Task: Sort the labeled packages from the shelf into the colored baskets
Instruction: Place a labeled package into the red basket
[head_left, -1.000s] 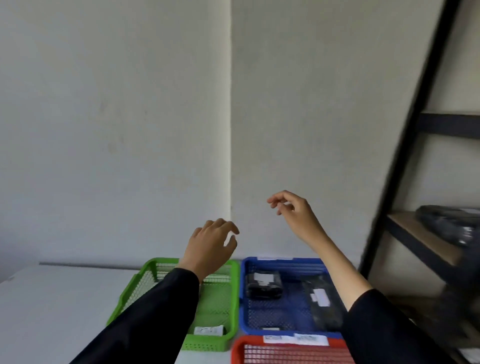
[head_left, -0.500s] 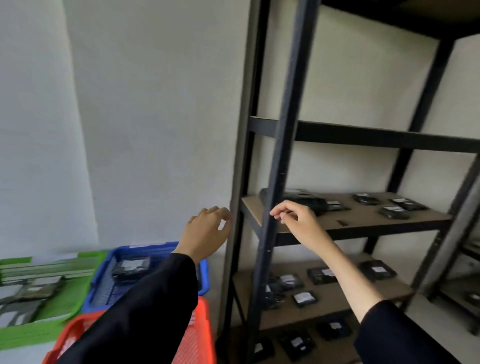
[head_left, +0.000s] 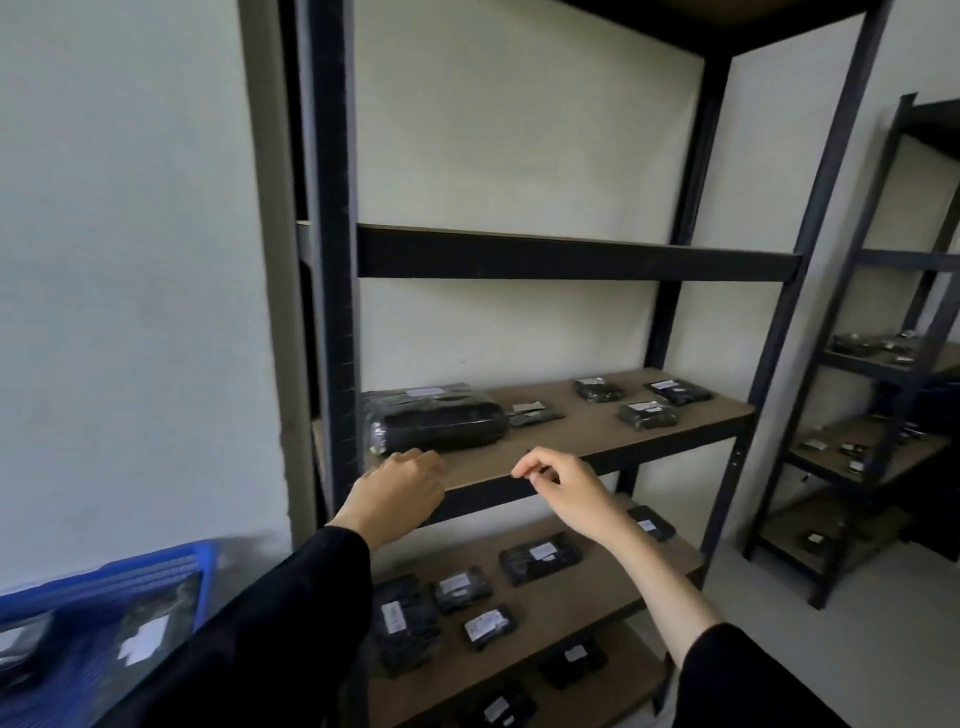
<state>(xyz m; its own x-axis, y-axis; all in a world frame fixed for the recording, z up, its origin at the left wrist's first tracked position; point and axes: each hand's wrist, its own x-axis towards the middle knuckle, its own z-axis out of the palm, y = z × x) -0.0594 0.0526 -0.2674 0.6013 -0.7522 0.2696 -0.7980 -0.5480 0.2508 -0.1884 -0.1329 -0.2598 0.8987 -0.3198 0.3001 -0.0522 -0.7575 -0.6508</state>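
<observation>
**Head view: both hands empty at the shelf edge, big package just beyond the left one**

Nearest, at lower left of the frame, a corner of the blue basket (head_left: 156, 566) shows, blurred, with dark labeled packs inside. No other basket is in view.

At mid frame the 2 hands are raised in front of the black shelf (head_left: 566, 260). The left hand (head_left: 397, 496) is loosely curled, knuckles up, and holds nothing. The right hand (head_left: 563, 486) has thumb and forefinger drawn close, as if ready to pinch, but nothing is visible between them.

Just past the left hand, on the middle board, lies the large black package (head_left: 436, 421), with a white label on top. Its long axis runs left to right across the frame, along the shelf's front edge. It sits above and slightly right of the left fingers, and up and to the left of the right hand, which is further from it. The left hand looks the likelier to reach it, perhaps with the right taking the far end.

Farther back on the same board lie 4 smaller packages (head_left: 647, 414). More sit on the lower board (head_left: 540, 558). At far right stands a second rack (head_left: 883, 364).
</observation>
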